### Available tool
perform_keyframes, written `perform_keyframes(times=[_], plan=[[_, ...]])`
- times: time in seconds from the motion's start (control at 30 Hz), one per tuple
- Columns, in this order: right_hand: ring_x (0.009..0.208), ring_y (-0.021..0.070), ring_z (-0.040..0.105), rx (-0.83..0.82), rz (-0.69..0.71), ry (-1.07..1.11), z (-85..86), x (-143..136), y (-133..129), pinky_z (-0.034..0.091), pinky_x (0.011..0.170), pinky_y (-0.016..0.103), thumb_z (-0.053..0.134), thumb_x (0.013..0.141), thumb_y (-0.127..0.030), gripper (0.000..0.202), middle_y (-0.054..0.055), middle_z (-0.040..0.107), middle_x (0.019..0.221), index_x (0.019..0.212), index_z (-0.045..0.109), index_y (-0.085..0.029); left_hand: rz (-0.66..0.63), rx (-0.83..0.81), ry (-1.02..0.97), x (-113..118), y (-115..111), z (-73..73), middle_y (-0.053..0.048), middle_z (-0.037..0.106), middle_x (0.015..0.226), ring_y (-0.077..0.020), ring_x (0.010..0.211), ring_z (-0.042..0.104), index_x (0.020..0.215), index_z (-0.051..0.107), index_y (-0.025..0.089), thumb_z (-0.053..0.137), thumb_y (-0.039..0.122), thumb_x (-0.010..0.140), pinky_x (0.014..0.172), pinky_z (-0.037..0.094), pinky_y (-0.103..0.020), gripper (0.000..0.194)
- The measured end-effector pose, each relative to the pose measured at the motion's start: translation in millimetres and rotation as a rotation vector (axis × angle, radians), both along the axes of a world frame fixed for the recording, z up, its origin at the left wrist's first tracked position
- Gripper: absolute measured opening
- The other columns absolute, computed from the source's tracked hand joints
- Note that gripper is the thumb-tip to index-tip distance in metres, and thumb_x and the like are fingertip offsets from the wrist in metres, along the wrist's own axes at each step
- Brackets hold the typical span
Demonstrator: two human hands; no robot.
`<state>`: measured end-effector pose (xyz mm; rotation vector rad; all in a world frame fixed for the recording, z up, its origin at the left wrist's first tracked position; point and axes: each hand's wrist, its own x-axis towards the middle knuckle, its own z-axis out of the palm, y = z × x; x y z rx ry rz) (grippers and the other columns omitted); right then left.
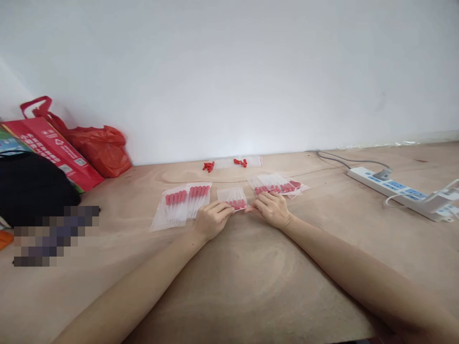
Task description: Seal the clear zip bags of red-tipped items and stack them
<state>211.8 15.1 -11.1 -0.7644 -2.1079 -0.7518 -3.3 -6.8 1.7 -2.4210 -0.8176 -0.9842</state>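
Observation:
A small clear plastic bag (229, 195) lies on the wooden table between my hands, with several thin red-handled tools inside, their red ends toward me. My left hand (212, 219) pinches its near left edge, fingers closed. At its near right corner, the fingertips of my right hand (272, 209) are pressed together on the edge. Left of it lie two overlapping filled bags (172, 210), red ends away from me. A fanned pile of filled bags (274, 184) sits just beyond my right hand, which partly covers it. The exact kind of tool is too small to tell.
Loose red pieces (208, 166) and a clear bag (254, 161) lie near the wall. At right stands a white power strip (394, 186) with plugs and cables. Red bags (100, 148), a black bag (32, 188) and a blurred-out object (57, 236) occupy the left side.

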Motion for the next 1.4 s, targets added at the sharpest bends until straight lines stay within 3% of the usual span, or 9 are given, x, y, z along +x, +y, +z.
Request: perform_keyframes(times=[0.2, 0.4, 0.53, 0.7, 0.8, 0.87, 1.03, 1.23, 1.4], plan=[[0.071, 0.0126, 0.054, -0.243, -0.020, 0.028, -3.0, 23, -8, 0.037, 0.058, 0.023, 0.049, 0.078, -0.047, 0.031, 0.005, 0.059, 0.083, 0.081, 0.057, -0.017, 0.098, -0.174, -0.103, 4, 15, -9.6, -0.003, 0.065, 0.082, -0.0136, 0.073, 0.062, 0.078, 0.061, 0.016, 0.045, 0.018, 0.082, 0.065, 0.051, -0.025, 0.017], [0.076, 0.0141, 0.053, -0.290, -0.097, 0.027, -2.7, 49, -20, 0.039, 0.059, 0.025, 0.052, 0.078, -0.036, 0.018, 0.005, 0.057, 0.091, 0.076, 0.057, -0.019, 0.079, -0.187, -0.051, 21, 47, -15.3, -0.003, 0.066, 0.084, -0.0144, 0.073, 0.062, 0.079, 0.063, 0.017, 0.043, 0.019, 0.083, 0.064, 0.050, -0.026, 0.020], [0.088, 0.0188, 0.050, -0.344, -0.095, 0.037, -0.8, 53, -14, 0.040, 0.073, 0.031, 0.054, 0.076, -0.036, 0.019, 0.007, 0.056, 0.096, 0.083, 0.059, -0.019, 0.167, -0.087, 0.033, 20, 44, -7.5, -0.008, 0.063, 0.098, -0.0227, 0.091, 0.057, 0.106, 0.055, 0.018, 0.050, 0.031, 0.079, 0.079, 0.045, -0.037, 0.030], [0.098, 0.0227, 0.045, -0.421, -0.118, 0.036, 0.5, 46, -6, 0.033, 0.084, 0.040, 0.052, 0.076, -0.042, 0.027, 0.009, 0.052, 0.106, 0.090, 0.061, -0.021, 0.528, -0.086, -0.020, -21, 45, 12.4, -0.012, 0.056, 0.110, -0.0287, 0.103, 0.049, 0.109, 0.053, 0.018, 0.044, 0.030, 0.080, 0.091, 0.030, -0.050, 0.033], [0.101, 0.0228, 0.043, -0.483, -0.146, -0.012, 0.9, 43, -3, 0.028, 0.088, 0.042, 0.045, 0.079, -0.045, 0.030, 0.008, 0.051, 0.108, 0.090, 0.062, -0.023, 0.831, -0.273, -0.018, -51, 58, 24.5, -0.013, 0.053, 0.114, -0.0303, 0.108, 0.044, 0.103, 0.056, 0.016, 0.038, 0.029, 0.080, 0.090, 0.031, -0.050, 0.032], [0.104, 0.0233, 0.041, -0.513, -0.165, -0.049, 1.3, 42, -2, 0.025, 0.089, 0.044, 0.041, 0.081, -0.046, 0.032, 0.008, 0.050, 0.110, 0.093, 0.062, -0.025, 0.910, -0.464, -0.005, -66, 67, 30.6, -0.013, 0.053, 0.113, -0.0304, 0.108, 0.044, 0.101, 0.057, 0.017, 0.036, 0.035, 0.081, 0.089, 0.032, -0.047, 0.035], [0.107, 0.0244, 0.038, -0.520, -0.164, -0.107, 1.1, 41, 0, 0.020, 0.090, 0.048, 0.037, 0.084, -0.044, 0.033, 0.007, 0.049, 0.113, 0.103, 0.058, -0.028, 0.754, -0.776, -0.027, -86, 84, 35.4, -0.009, 0.058, 0.103, -0.0240, 0.094, 0.053, 0.092, 0.056, 0.019, 0.040, 0.040, 0.077, 0.078, 0.040, -0.034, 0.031], [0.100, 0.0227, 0.043, -0.471, -0.139, 0.008, -0.6, 43, -1, 0.027, 0.087, 0.043, 0.046, 0.080, -0.042, 0.030, 0.007, 0.050, 0.109, 0.101, 0.059, -0.026, 0.616, -0.728, -0.063, -92, 94, 40.9, -0.003, 0.057, 0.076, -0.0165, 0.073, 0.053, 0.076, 0.048, 0.017, 0.037, 0.028, 0.077, 0.066, 0.040, -0.026, 0.016], [0.086, 0.0191, 0.048, -0.380, -0.086, 0.156, -3.2, 42, -3, 0.035, 0.079, 0.037, 0.049, 0.078, -0.030, 0.022, 0.008, 0.054, 0.098, 0.095, 0.060, -0.021, 0.441, -0.609, -0.264, -83, 88, 65.0, 0.002, 0.052, 0.068, -0.0118, 0.061, 0.050, 0.078, 0.042, 0.018, 0.036, 0.031, 0.080, 0.058, 0.038, -0.022, 0.014]])
